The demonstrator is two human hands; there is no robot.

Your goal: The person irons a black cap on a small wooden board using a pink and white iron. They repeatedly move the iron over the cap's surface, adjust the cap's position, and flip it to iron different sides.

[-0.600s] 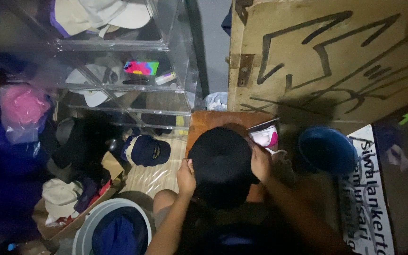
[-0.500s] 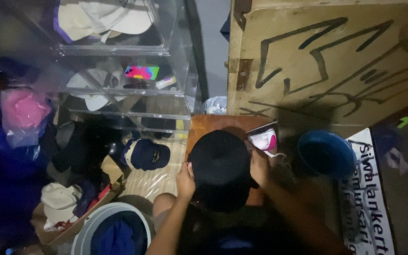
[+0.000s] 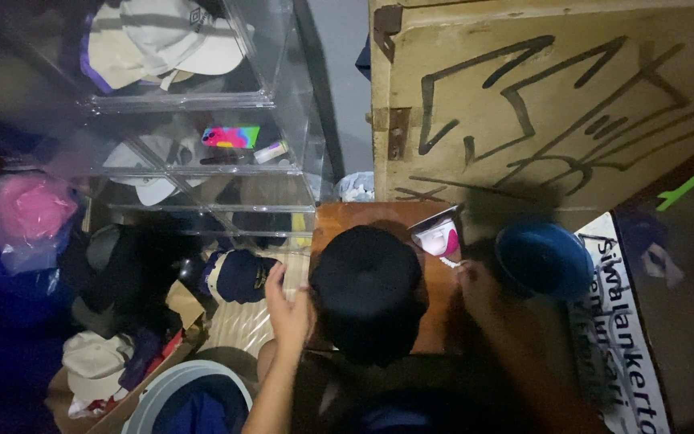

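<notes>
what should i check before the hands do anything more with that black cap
1. Left hand on the black cap: ok, it touches the cap's left edge.
2. Right hand on the cap: not ok, it sits off to the right, blurred.
3. Cap resting on the wooden board: cannot tell, the cap hides the contact.
4. Pink and white container apart from the cap: ok, a gap shows.
5. Blue bowl out of the way: ok, to the right of the right hand.
6. Light: not ok, dim.
</notes>
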